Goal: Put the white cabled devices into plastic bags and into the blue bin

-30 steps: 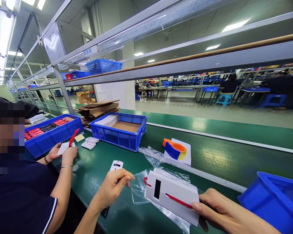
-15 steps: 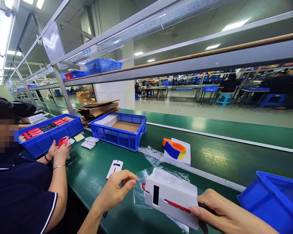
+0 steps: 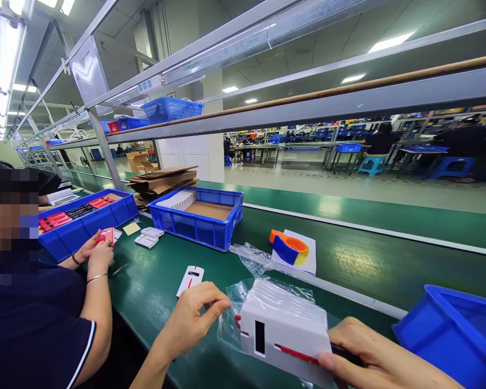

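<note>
The right hand [image 3: 358, 346] clasps one end of the stack [image 3: 291, 337] of white panels, thumb on the front face; the stack is held over the table [image 3: 146, 297], nearer the wearer than the tape [image 3: 285, 249]. The left hand [image 3: 190, 319], nearer and to the left of the tape, has its grip pinched on the edge of a clear bag [image 3: 237, 292]. Film shows behind the stack and past its left end; how much of the stack is inside cannot be told.

The panels could fan or slip, I judge, since only one end is clasped. The thin film might snag on a corner or the red strip and tear, or slide from the fingertips if pulled hard.

The table is smooth, green and shiny. Left of the tape are a tray [image 3: 190, 229] of white parts and, nearer, a loose panel [image 3: 189, 285]; farther left sits a co-worker [image 3: 36, 335] holding a red piece [image 3: 105, 236]. Right of the tape is a blue bin [image 3: 449, 335]. Above the tape runs a shelf [image 3: 235, 116]; beyond it, people sit at benches under ceiling lights.
</note>
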`<state>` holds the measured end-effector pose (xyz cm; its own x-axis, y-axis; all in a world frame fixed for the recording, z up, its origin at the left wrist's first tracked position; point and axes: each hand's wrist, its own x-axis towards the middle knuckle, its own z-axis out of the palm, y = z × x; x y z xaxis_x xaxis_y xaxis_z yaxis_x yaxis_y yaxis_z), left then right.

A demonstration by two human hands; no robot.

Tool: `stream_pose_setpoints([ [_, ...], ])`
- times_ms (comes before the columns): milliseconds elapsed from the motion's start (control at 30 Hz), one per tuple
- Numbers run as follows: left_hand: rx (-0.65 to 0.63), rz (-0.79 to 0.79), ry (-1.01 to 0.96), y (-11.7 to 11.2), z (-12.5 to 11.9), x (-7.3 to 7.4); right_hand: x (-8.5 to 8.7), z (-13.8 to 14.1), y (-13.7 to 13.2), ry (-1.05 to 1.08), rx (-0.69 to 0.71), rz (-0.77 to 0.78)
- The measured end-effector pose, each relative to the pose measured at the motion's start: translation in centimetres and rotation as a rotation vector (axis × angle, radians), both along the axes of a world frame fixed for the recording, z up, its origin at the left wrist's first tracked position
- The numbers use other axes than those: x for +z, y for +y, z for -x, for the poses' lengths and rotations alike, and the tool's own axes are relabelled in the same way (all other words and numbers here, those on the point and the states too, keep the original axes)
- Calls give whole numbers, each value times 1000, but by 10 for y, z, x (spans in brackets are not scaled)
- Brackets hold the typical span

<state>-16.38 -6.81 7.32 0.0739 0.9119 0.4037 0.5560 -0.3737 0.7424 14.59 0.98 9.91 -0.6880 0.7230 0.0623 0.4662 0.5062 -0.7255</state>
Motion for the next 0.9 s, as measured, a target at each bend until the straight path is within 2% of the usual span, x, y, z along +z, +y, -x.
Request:
stream_pose_setpoints([
  [200,-28,-6,0,-1,2,0,7,2,-2,60,-36,73],
  [433,-30,-45,10,0,2,1,6,1,-1,47,-67,48],
  [900,-51,-68,-3,0,-3,2,18,3,1,32,27,58],
])
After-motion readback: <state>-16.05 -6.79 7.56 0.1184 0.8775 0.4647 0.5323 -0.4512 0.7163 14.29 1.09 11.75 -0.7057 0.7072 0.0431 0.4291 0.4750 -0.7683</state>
